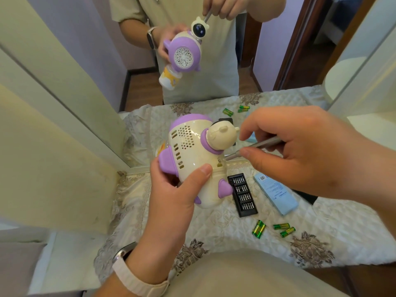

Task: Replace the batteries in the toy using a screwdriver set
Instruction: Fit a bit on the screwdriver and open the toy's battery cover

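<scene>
My left hand (173, 189) grips a cream and purple rocket-shaped toy (190, 155) from below, thumb pressed on its back near a small cover. A round figure head sticks out of the toy's top. My right hand (300, 151) pinches a slim grey screwdriver (252, 147), whose tip meets a screw on the toy's back just above my left thumb. On the cloth below lie the black bit tray (243, 195) of the screwdriver set and several green batteries (273, 229).
A light blue box (276, 194) lies right of the bit tray on the quilted white cloth (225, 230). A mirror (278, 50) stands behind the table and reflects the toy, my hands and the batteries. A cream wall panel closes off the left side.
</scene>
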{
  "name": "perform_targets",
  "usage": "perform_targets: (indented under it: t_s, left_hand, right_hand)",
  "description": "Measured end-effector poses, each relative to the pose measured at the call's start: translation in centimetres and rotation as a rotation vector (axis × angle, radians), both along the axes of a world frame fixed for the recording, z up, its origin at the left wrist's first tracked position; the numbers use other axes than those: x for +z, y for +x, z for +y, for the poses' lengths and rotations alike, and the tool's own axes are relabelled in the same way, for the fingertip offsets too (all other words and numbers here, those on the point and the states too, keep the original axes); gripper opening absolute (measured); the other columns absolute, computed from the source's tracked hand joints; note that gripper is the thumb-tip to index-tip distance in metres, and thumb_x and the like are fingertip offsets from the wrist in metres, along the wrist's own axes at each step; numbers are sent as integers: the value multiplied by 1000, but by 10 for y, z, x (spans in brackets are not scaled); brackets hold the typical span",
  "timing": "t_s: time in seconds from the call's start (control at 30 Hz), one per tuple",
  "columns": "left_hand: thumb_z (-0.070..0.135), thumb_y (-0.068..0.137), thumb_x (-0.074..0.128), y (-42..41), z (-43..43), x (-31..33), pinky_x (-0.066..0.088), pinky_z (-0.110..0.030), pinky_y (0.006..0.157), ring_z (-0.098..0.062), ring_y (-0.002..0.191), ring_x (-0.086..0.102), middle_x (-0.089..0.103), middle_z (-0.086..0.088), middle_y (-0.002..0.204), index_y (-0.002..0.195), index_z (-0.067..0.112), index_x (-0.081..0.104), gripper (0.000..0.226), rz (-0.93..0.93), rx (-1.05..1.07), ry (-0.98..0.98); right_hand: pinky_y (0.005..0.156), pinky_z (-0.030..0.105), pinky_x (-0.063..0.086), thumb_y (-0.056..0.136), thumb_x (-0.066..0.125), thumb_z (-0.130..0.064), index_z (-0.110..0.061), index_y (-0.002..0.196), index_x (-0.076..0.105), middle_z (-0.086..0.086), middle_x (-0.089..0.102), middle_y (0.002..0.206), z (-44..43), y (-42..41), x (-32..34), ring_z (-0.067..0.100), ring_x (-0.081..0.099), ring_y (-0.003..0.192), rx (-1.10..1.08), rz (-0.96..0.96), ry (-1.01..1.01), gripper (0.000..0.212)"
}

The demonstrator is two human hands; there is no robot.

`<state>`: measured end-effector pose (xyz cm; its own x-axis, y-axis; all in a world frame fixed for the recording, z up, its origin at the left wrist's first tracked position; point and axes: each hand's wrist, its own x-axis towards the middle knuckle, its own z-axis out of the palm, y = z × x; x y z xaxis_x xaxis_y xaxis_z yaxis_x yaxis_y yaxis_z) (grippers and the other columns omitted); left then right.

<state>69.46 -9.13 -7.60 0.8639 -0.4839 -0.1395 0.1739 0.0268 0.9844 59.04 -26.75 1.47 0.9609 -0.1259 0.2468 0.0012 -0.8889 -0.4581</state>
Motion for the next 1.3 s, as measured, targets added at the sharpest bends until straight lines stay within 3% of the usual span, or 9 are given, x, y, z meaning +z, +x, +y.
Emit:
perform_targets:
  t_s: [0.1, 0.2, 0.4, 0.6, 0.77, 0.87, 1.17, 1.3]
  left_hand:
    - [43, 56, 79, 4, -4, -2, 54, -26, 58, -19, 87, 69, 69, -5, 105, 118, 22, 53, 70, 11, 0, 5]
    - [43, 54, 78, 8, -8, -4, 51, -22, 54, -15, 84, 68, 69, -3, 103, 116, 23, 53, 70, 15, 3, 12]
    - [43, 54, 78, 23, -22, -9, 53, -25, 57, -18, 88, 70, 70, 1, 103, 117, 26, 53, 70, 24, -2, 44]
    - [42, 54, 78, 35, -38, -16, 55, -28, 56, -20, 89, 69, 69, -3, 106, 119, 24, 53, 72, 48, -8, 72]
    - [42, 55, 78, 42, -51, -25, 50, -24, 52, -20, 84, 68, 70, -6, 106, 121, 21, 52, 73, 61, -22, 101]
    - [42, 56, 77, 48, -57, -30, 49, -23, 51, -19, 82, 68, 70, -11, 107, 122, 17, 52, 75, 56, -22, 114]
    - [42, 55, 79, 61, -66, -48, 50, -22, 52, -23, 93, 68, 67, -11, 116, 131, 16, 49, 86, 85, 22, 144]
    - [43, 53, 79, 62, -64, -53, 50, -22, 53, -16, 91, 68, 67, -7, 115, 129, 18, 49, 85, 96, 34, 162]
  right_hand:
    - [51, 11, 32, 87, 49, -49, -30, 95, 57, -24, 42, 63, -3, 7, -2, -7, 48, 59, -1, 28, -1, 22]
    - [46, 25, 38, 89, 44, -48, -30, 94, 55, -16, 48, 58, -9, 13, -5, 3, 49, 53, -2, 29, -16, 21]
    - [55, 12, 25, 84, 52, -45, -36, 96, 53, -27, 38, 66, -23, 26, -12, -9, 46, 64, -4, 59, -14, 15]
    - [49, 27, 40, 86, 41, -52, -34, 98, 54, -15, 50, 61, -40, 38, -20, 3, 50, 58, -52, 103, 25, 25]
    - [53, 15, 28, 82, 51, -47, -36, 97, 54, -21, 44, 69, -51, 43, -29, -4, 48, 68, -44, 162, 28, 19]
    - [52, 21, 38, 81, 45, -57, -34, 94, 57, -16, 52, 68, -58, 49, -34, 2, 51, 65, -77, 221, 24, 28]
    - [53, 18, 33, 82, 38, -61, -37, 91, 62, -20, 48, 63, -71, 61, -54, -1, 48, 60, -87, 346, -21, 35]
    - [52, 23, 40, 80, 45, -60, -36, 83, 61, -12, 56, 59, -76, 55, -64, 4, 55, 63, -140, 333, 114, 29]
